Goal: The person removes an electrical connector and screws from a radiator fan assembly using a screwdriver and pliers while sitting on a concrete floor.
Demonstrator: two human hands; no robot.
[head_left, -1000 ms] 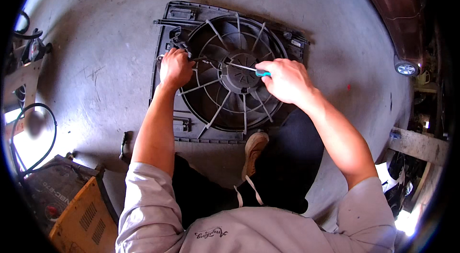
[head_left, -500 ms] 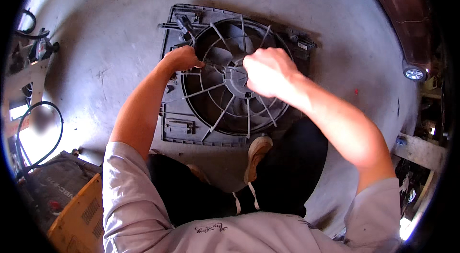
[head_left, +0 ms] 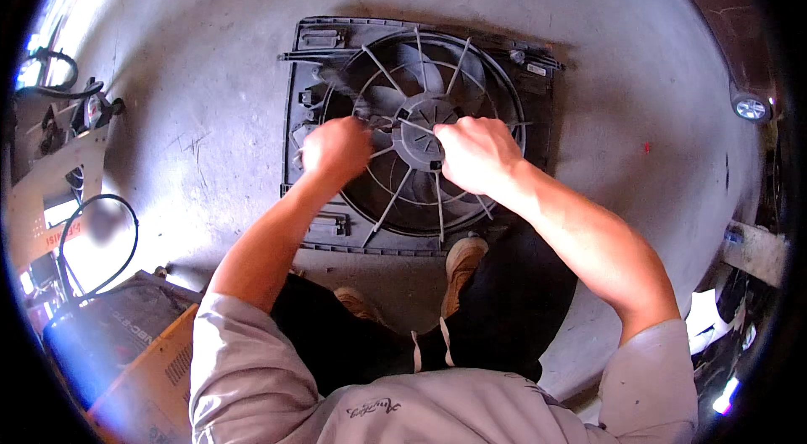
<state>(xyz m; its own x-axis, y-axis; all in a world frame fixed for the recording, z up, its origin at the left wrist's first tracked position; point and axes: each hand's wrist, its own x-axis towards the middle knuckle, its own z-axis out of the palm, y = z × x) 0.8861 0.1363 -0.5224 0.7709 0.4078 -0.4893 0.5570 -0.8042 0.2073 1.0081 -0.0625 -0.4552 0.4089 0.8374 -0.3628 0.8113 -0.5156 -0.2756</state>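
A black radiator fan in its square shroud [head_left: 294, 108] lies on the floor ahead of me, its ribs running out from a round hub [head_left: 424, 131]. My left hand [head_left: 336, 148], smeared by motion, is closed over the left part of the fan ring. A blurred dark cable with a connector [head_left: 340, 83] sticks out above it and seems gripped in its fingers. My right hand [head_left: 479, 150] is closed in a fist at the hub's right edge. Whatever its fingers hold is hidden.
My shoes [head_left: 464, 263] are close to the shroud's near edge. A dark box with an orange side [head_left: 155, 360] stands at lower left, below a looped black hose [head_left: 134, 234]. A brown car [head_left: 714, 15] is at upper right, and a pale bar [head_left: 755, 252] at far right.
My left hand has moved nearer to me and slightly right, the cable's connector end with it. My right hand has come down a little toward me, uncovering more of the hub.
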